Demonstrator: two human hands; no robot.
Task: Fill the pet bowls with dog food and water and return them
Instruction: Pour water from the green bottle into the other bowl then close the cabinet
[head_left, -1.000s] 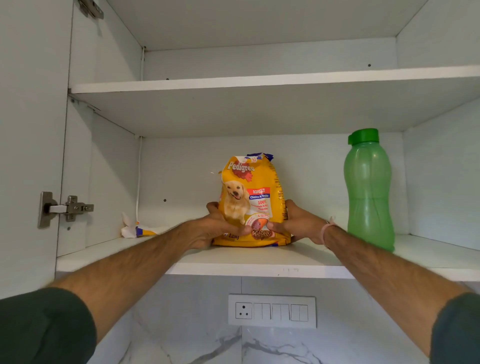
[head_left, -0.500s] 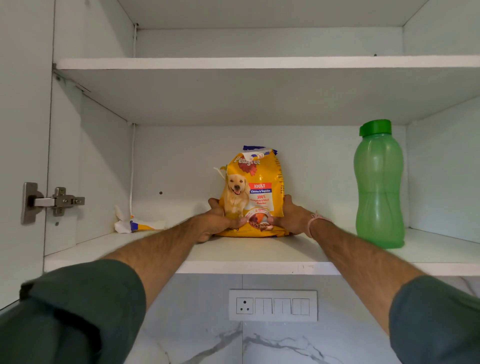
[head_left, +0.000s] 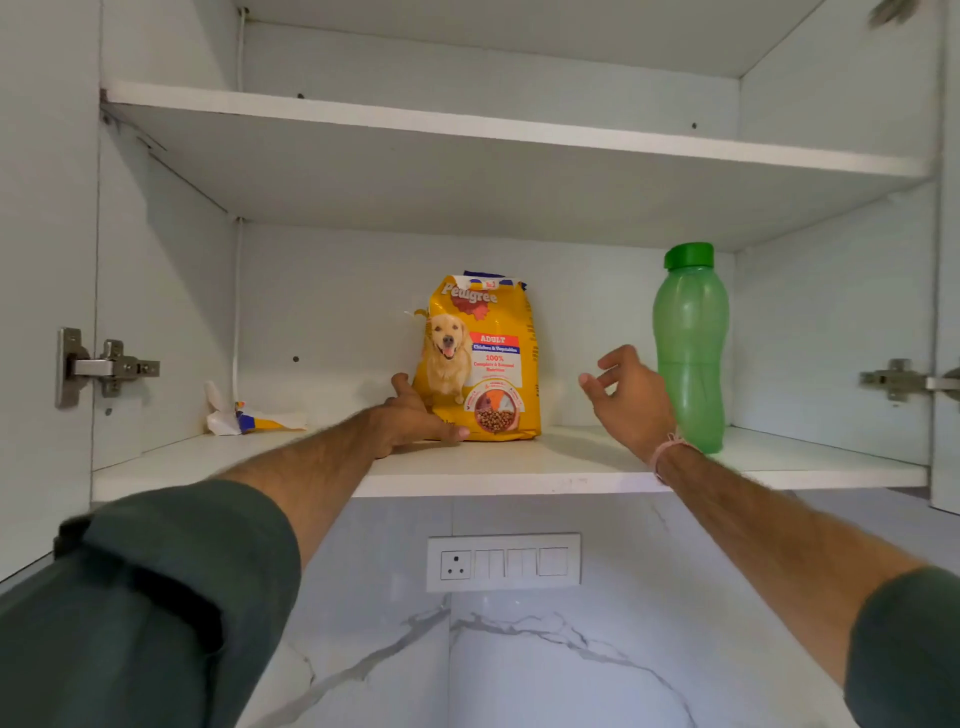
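Note:
A yellow dog food bag (head_left: 485, 358) stands upright on the lower cabinet shelf (head_left: 519, 462). My left hand (head_left: 415, 415) lies flat on the shelf, its fingers touching the bag's lower left edge. My right hand (head_left: 631, 397) hovers in the air between the bag and a green water bottle (head_left: 688, 348), fingers loosely spread, holding nothing. The bottle stands upright with its green cap on, to the right of the bag. No pet bowls are in view.
A crumpled wrapper (head_left: 244, 418) lies at the shelf's back left. The upper shelf (head_left: 467, 124) hangs above. Open cabinet doors with hinges (head_left: 104, 366) flank both sides. A switch panel (head_left: 504, 561) sits on the marble wall below.
My right hand has let go of the bag and lifted off to the right, toward the bottle. My left hand has flattened against the bag's base. The bag stays on the shelf.

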